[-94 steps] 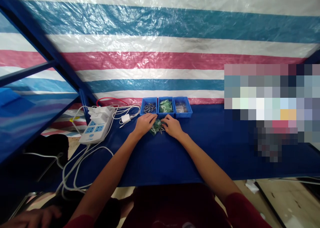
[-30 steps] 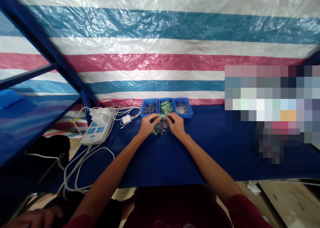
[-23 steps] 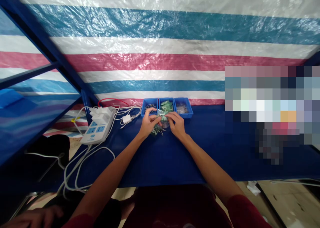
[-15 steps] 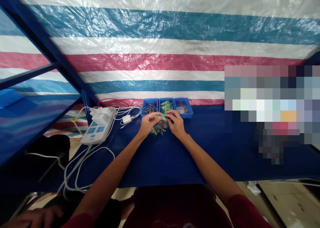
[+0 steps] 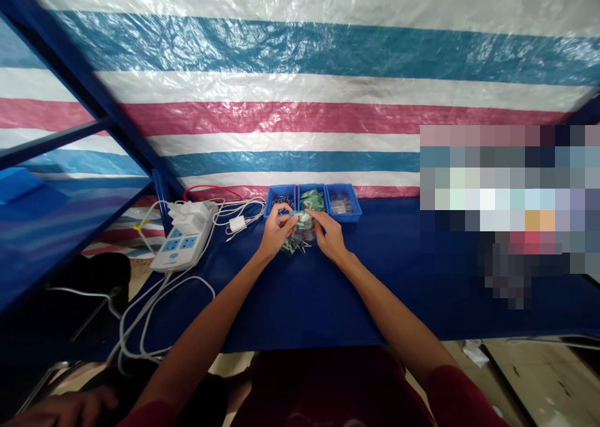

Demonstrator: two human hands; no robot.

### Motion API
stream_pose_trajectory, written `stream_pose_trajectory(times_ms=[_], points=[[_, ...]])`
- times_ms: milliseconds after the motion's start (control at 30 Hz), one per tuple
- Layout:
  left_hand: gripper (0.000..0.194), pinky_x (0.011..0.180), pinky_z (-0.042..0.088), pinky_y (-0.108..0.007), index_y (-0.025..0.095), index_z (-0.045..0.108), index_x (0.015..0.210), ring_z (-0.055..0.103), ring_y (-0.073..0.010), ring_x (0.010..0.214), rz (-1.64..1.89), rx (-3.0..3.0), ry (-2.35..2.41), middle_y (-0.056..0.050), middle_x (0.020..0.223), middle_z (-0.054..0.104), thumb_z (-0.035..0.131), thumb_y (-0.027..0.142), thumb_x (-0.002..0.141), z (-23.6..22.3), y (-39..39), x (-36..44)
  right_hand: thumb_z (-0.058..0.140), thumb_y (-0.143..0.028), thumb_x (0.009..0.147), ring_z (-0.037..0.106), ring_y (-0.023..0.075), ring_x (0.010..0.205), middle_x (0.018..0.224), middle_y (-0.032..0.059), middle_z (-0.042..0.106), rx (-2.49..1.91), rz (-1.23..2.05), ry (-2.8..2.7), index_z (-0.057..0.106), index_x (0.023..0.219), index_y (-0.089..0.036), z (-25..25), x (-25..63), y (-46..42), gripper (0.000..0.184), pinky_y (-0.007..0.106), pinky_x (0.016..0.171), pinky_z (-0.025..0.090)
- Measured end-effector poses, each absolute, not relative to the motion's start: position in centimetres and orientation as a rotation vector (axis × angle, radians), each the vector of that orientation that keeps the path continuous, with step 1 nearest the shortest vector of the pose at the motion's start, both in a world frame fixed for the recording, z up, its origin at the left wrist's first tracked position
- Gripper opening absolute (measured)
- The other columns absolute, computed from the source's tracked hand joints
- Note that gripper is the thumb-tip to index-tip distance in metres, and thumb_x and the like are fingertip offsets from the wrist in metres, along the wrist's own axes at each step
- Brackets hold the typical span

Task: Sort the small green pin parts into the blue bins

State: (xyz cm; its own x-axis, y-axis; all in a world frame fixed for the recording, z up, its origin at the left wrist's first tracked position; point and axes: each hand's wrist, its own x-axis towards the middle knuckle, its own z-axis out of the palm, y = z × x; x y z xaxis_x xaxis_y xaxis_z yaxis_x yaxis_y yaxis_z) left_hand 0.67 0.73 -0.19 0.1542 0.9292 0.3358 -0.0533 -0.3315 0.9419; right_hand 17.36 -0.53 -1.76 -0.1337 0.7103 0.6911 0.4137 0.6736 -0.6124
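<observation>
My left hand (image 5: 276, 232) and my right hand (image 5: 329, 235) meet over the blue table (image 5: 328, 289), just in front of three small blue bins (image 5: 312, 200). Between their pinched fingertips they hold a small green part (image 5: 302, 219), lifted a little off the table. Beneath it lies a small pile of green parts and metal pins (image 5: 293, 246). The left bin (image 5: 280, 200) holds dark metal pins, the middle bin (image 5: 311, 199) green parts, the right bin (image 5: 341, 202) clear or greyish pieces.
A white power strip (image 5: 180, 239) with plugs and white cables (image 5: 150, 302) lies at the table's left. A striped tarp (image 5: 300, 102) hangs behind the bins. A blue shelf frame (image 5: 70, 139) stands left. Another person's hand (image 5: 60, 408) shows at bottom left.
Both hands rose from the pile on the table and brought a green part up between their fingertips, nearer the bins. The bins and power strip stayed put.
</observation>
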Motion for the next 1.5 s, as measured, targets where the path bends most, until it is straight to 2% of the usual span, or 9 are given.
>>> stream_pose_trajectory(times_ms=[100,233,400,567,700,933,1167,1333,1500], points=[[0.034,0.047,0.041,-0.021,0.016,0.056,0.09,0.046,-0.0081,0.041,1.284,1.565,0.88,0.006,0.05,0.053,0.064,0.049,0.081,0.1,0.7,0.6,0.044,-0.021,0.092,0.061,0.0175,0.089,0.108,0.0089,0.06,-0.882,0.26,-1.735,0.068,0.104,-0.022,-1.9,17.4,-0.2,0.027,0.032,0.083,0.051],[0.042,0.06,0.047,-0.025,0.014,0.066,0.09,0.057,-0.013,0.059,1.262,1.686,0.911,-0.002,0.068,0.063,0.061,0.054,0.081,0.1,0.9,0.4,0.051,-0.027,0.091,0.061,0.0183,0.085,0.093,0.0074,0.063,-0.908,0.315,-1.655,0.069,0.087,-0.021,-1.8,17.3,0.0,0.02,0.032,0.079,0.051],[0.035,0.072,0.048,-0.027,0.015,0.068,0.081,0.059,-0.0181,0.083,1.33,1.895,1.036,-0.007,0.091,0.063,0.068,0.05,0.076,-0.3,1.3,0.1,0.06,-0.03,0.085,0.06,0.0149,0.063,0.071,-0.0003,0.063,-0.961,0.567,-1.522,0.063,0.092,-0.02,-1.5,17.1,-0.2,0.013,0.028,0.065,0.051],[0.034,0.06,0.046,-0.024,0.015,0.065,0.087,0.055,-0.0121,0.059,1.311,1.738,1.04,0.0,0.068,0.06,0.067,0.048,0.078,-0.9,1.3,0.3,0.063,-0.03,0.08,0.059,0.0135,0.053,0.059,-0.0064,0.057,-0.991,0.708,-1.461,0.058,0.095,-0.021,-1.4,16.8,-0.4,0.018,0.025,0.059,0.049],[0.034,0.049,0.038,-0.019,0.017,0.06,0.093,0.048,-0.008,0.046,1.358,1.572,0.989,0.008,0.05,0.048,0.074,0.042,0.074,-0.7,1.0,0.5,0.058,-0.03,0.085,0.058,0.0128,0.052,0.067,-0.002,0.062,-0.945,0.655,-1.521,0.062,0.088,-0.02,-1.2,16.8,-0.6,0.011,0.027,0.06,0.05],[0.039,0.058,0.049,-0.025,0.014,0.066,0.086,0.057,-0.0118,0.056,1.339,1.504,0.945,-0.001,0.068,0.064,0.07,0.051,0.074,0.1,1.0,0.4,0.044,-0.021,0.091,0.064,0.0184,0.089,0.098,0.0071,0.068,-0.852,0.392,-1.657,0.069,0.098,-0.022,-1.3,17.2,-0.6,0.026,0.032,0.079,0.053],[0.038,0.07,0.05,-0.028,0.017,0.072,0.098,0.059,-0.016,0.075,1.277,1.847,1.011,-0.006,0.09,0.065,0.069,0.048,0.076,-0.2,1.0,0.0,0.052,-0.029,0.091,0.06,0.0181,0.084,0.088,0.0064,0.062,-0.927,0.302,-1.601,0.069,0.084,-0.021,-1.5,17.4,-0.2,0.019,0.031,0.076,0.051],[0.032,0.077,0.047,-0.029,0.017,0.071,0.077,0.059,-0.0176,0.082,1.383,1.968,1.113,-0.006,0.09,0.064,0.064,0.048,0.081,-0.1,1.2,0.0,0.053,-0.031,0.09,0.06,0.0165,0.071,0.079,0.0045,0.065,-0.948,0.367,-1.623,0.067,0.082,-0.019,-1.4,17.1,-0.5,0.019,0.029,0.069,0.05],[0.032,0.06,0.045,-0.025,0.016,0.065,0.088,0.057,-0.0132,0.057,1.282,1.756,1.083,0.001,0.064,0.061,0.064,0.047,0.081,-0.4,0.8,0.3,0.055,-0.029,0.087,0.059,0.0148,0.061,0.071,0.0003,0.064,-0.979,0.466,-1.556,0.064,0.101,-0.019,-1.3,16.7,-0.8,0.02,0.027,0.064,0.05]])
